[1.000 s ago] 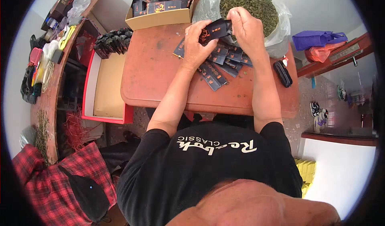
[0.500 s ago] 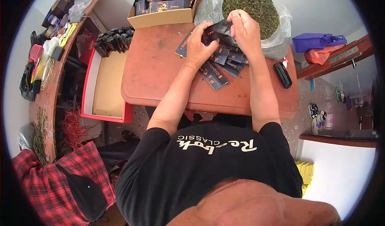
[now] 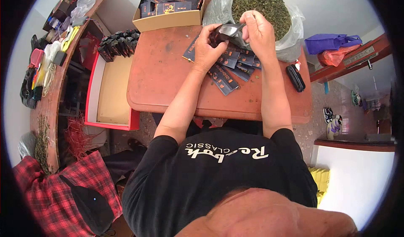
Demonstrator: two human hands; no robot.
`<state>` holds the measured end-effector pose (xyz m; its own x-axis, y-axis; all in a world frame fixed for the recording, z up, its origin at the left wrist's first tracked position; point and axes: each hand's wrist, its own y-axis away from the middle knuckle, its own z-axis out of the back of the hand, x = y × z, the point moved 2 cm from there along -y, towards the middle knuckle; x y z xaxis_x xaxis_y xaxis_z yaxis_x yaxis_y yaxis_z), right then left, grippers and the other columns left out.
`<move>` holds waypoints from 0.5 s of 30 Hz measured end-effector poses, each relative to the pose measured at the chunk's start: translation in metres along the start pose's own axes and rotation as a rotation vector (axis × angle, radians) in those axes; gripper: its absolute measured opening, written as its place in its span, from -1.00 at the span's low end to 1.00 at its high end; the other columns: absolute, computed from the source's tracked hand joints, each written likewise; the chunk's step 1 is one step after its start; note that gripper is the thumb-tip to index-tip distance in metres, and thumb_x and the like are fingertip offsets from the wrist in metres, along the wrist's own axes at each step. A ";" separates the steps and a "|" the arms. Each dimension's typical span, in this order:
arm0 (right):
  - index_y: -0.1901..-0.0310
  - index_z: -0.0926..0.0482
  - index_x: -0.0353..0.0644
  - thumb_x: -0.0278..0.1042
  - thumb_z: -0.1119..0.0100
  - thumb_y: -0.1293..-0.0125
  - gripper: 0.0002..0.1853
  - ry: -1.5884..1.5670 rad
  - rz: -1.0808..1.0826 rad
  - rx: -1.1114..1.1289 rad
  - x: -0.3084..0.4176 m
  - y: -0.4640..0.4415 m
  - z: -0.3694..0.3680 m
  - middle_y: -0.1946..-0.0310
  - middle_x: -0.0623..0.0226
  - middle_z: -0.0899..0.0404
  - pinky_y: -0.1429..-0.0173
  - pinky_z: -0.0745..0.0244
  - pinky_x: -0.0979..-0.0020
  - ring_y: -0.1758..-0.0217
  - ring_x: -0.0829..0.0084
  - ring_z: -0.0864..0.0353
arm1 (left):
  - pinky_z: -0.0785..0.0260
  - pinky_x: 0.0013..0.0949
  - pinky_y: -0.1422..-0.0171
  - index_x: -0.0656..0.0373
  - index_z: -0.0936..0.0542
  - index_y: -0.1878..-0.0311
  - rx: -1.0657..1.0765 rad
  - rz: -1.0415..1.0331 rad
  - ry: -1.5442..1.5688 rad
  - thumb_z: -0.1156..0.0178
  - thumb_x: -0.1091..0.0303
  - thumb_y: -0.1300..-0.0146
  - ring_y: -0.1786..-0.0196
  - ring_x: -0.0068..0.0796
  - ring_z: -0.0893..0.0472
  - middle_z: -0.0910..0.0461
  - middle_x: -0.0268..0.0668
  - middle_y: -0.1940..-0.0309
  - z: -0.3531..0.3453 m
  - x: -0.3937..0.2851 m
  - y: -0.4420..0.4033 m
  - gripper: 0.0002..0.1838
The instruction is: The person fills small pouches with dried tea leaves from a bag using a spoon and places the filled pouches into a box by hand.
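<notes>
A black packet (image 3: 229, 31) is held above the table, its shiny silvery inner side showing at the top. My left hand (image 3: 206, 48) wraps round its left side, thumb in front. My right hand (image 3: 257, 30) pinches its right edge with thumb and forefinger. Under the hands, several flat black packets with orange print (image 3: 223, 79) lie fanned out on the reddish table (image 3: 160, 73). Just behind my right hand stands a clear plastic bag (image 3: 291, 47) full of dry green leaves (image 3: 265, 5).
A cardboard box (image 3: 168, 21) of printed packets stands at the back. To the left, a red tray (image 3: 113, 94) has several dark packets (image 3: 119, 43) at its far end. A black case (image 3: 295, 78) lies near the table's right edge. Cluttered shelf (image 3: 52, 98) far left.
The packet has tilted and opened between my hands, so its printed face no longer shows and a silvery side does. Both hands have stayed almost in place.
</notes>
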<state>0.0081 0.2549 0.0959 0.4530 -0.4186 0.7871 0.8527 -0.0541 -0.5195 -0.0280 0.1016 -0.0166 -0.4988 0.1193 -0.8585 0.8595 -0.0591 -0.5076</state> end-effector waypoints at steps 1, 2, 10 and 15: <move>0.25 -0.61 -0.21 -0.18 0.02 -0.59 -0.67 0.009 0.018 -0.002 0.001 0.001 -0.001 0.68 0.39 -0.52 0.44 -0.41 0.43 0.60 0.58 -0.53 | -0.46 -0.42 -0.20 0.22 -0.45 -0.21 0.003 0.015 0.015 -0.37 0.61 -0.13 -0.08 -0.54 -0.60 -0.61 -0.33 -0.03 0.001 -0.001 0.000 -0.45; 0.24 -0.61 -0.21 -0.18 0.02 -0.59 -0.68 0.017 0.036 -0.003 0.002 0.003 -0.002 0.67 0.38 -0.53 0.44 -0.41 0.43 0.59 0.56 -0.55 | -0.46 -0.42 -0.20 0.22 -0.44 -0.21 0.005 0.031 0.030 -0.37 0.62 -0.14 -0.09 -0.54 -0.60 -0.60 -0.33 -0.04 0.001 -0.001 0.000 -0.45; 0.16 -0.60 -0.17 -0.19 -0.01 -0.57 -0.74 0.267 0.262 -0.034 0.027 0.012 0.003 0.57 0.25 -0.60 0.38 -0.52 0.29 0.53 0.30 -0.66 | -0.49 -0.44 -0.17 0.23 -0.44 -0.19 -0.006 0.098 0.221 -0.37 0.60 -0.13 -0.04 -0.56 -0.62 -0.61 -0.30 -0.01 -0.001 0.001 -0.001 -0.46; 0.15 -0.61 -0.21 -0.21 0.00 -0.60 -0.73 0.219 0.278 0.032 0.021 0.015 -0.002 0.59 0.36 -0.55 0.40 -0.46 0.44 0.54 0.53 -0.56 | -0.50 -0.44 -0.13 0.23 -0.44 -0.18 -0.020 0.068 0.248 -0.39 0.56 -0.12 -0.02 -0.57 -0.62 -0.61 -0.30 0.00 -0.002 0.007 -0.001 -0.46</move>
<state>0.0295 0.2442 0.1039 0.6051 -0.5983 0.5253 0.7141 0.1161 -0.6903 -0.0323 0.1043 -0.0219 -0.3990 0.3554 -0.8453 0.8937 -0.0556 -0.4452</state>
